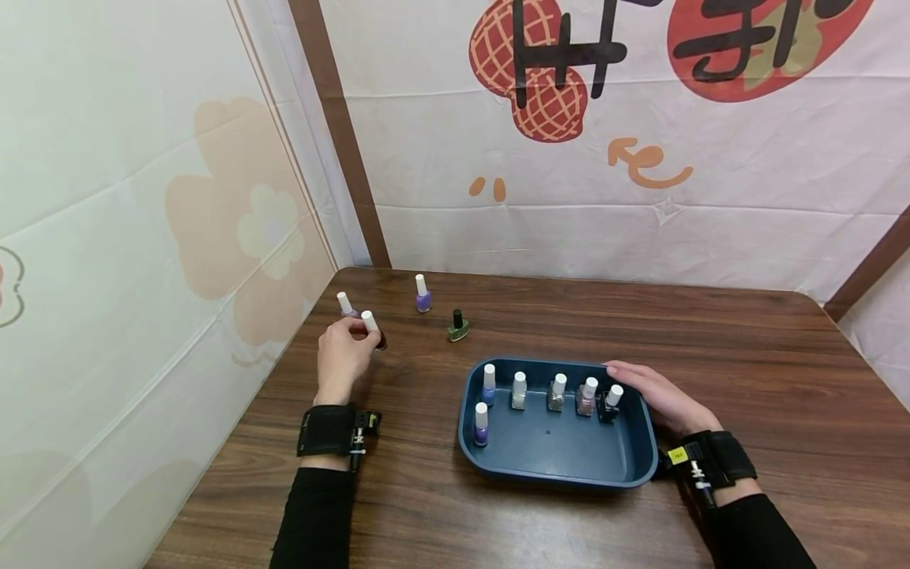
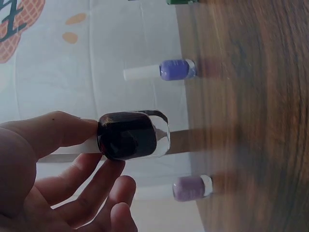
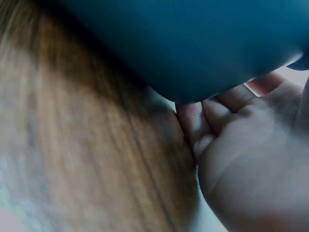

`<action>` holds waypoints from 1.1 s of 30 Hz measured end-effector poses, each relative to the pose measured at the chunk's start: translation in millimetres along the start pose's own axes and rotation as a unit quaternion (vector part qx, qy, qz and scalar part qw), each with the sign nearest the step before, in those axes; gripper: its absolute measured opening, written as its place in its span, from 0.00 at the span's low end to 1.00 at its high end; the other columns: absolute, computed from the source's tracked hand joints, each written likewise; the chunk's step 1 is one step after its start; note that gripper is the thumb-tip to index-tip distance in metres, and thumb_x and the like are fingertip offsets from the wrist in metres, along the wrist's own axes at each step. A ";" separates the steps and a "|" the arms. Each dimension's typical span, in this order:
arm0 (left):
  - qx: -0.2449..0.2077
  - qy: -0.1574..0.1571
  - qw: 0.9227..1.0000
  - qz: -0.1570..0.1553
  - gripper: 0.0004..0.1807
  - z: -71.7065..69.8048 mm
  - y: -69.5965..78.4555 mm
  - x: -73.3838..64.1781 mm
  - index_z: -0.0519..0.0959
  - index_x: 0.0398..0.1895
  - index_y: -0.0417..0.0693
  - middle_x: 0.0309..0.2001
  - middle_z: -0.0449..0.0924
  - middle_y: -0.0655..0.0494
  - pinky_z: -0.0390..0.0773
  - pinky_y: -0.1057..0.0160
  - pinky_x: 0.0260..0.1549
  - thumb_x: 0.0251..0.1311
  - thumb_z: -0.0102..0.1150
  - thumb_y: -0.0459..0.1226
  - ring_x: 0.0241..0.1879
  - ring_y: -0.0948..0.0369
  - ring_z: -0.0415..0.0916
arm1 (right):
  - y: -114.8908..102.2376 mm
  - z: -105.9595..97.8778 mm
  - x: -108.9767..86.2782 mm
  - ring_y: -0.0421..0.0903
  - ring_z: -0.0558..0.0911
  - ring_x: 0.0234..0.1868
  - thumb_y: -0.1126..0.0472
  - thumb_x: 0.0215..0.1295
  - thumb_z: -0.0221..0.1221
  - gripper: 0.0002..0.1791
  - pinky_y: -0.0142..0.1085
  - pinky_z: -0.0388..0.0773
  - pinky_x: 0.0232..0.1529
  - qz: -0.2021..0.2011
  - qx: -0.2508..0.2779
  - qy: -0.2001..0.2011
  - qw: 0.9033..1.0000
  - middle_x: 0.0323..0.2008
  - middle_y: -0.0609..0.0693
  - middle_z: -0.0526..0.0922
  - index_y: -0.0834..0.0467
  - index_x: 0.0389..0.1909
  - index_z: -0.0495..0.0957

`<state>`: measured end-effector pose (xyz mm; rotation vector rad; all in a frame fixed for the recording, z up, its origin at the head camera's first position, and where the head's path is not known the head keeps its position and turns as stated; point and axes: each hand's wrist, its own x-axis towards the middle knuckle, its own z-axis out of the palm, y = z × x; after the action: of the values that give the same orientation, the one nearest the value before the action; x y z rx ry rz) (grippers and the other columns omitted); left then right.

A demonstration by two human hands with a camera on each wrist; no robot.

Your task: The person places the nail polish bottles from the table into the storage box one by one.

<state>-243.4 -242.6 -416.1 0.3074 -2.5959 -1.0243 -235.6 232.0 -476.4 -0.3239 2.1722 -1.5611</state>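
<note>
My left hand (image 1: 343, 356) pinches a nail polish bottle (image 2: 128, 135) between thumb and fingers, over the left part of the table. The bottle is very dark, with a white cap and a thick clear base. Just beyond it stands a mauve nail polish (image 2: 189, 188), partly hidden by the hand in the head view. My right hand (image 1: 657, 395) rests against the back right corner of a blue tray (image 1: 569, 457), its fingers laid along the outer wall and rim. Inside the tray, several white-capped polish bottles line the back, and a purple polish (image 1: 481, 427) stands at the left.
A violet polish (image 1: 423, 299) and a green polish (image 1: 458, 327) with a black cap stand on the brown wooden table (image 1: 412, 506) behind the tray. Printed cloth walls (image 1: 441, 142) rise at the table's back and left edges.
</note>
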 end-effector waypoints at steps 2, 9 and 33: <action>0.001 -0.005 1.000 0.004 0.15 0.2 3.2 -0.8 0.82 0.44 0.40 0.44 0.83 0.42 0.72 0.49 0.42 0.57 0.57 0.40 0.46 0.45 0.76 | -0.2 0.0 0.0 0.57 0.63 0.66 0.44 0.75 0.42 0.35 0.47 0.70 0.61 0.001 0.000 0.000 1.000 0.68 0.68 0.62 0.68 0.70 0.58; 0.007 -0.027 0.999 0.020 0.15 1.8 12.2 -3.7 0.82 0.45 0.41 0.44 0.83 0.42 0.72 0.53 0.38 0.58 0.57 0.40 0.43 0.46 0.77 | 0.1 -0.2 0.0 0.57 0.63 0.66 0.44 0.75 0.42 0.35 0.45 0.70 0.60 -0.004 -0.006 0.000 1.000 0.68 0.68 0.63 0.68 0.69 0.59; -0.009 -0.100 0.989 0.109 0.11 1.7 46.8 -19.1 0.81 0.40 0.40 0.37 0.84 0.45 0.74 0.59 0.34 0.58 0.60 0.38 0.36 0.53 0.79 | 0.0 -0.7 0.3 0.58 0.63 0.67 0.44 0.75 0.42 0.35 0.47 0.69 0.62 0.000 -0.003 0.000 1.000 0.68 0.68 0.62 0.68 0.70 0.58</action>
<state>-230.1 -201.8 -389.2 -0.0876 -2.7193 -1.0472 -236.3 232.4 -476.3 -0.3266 2.1773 -1.5556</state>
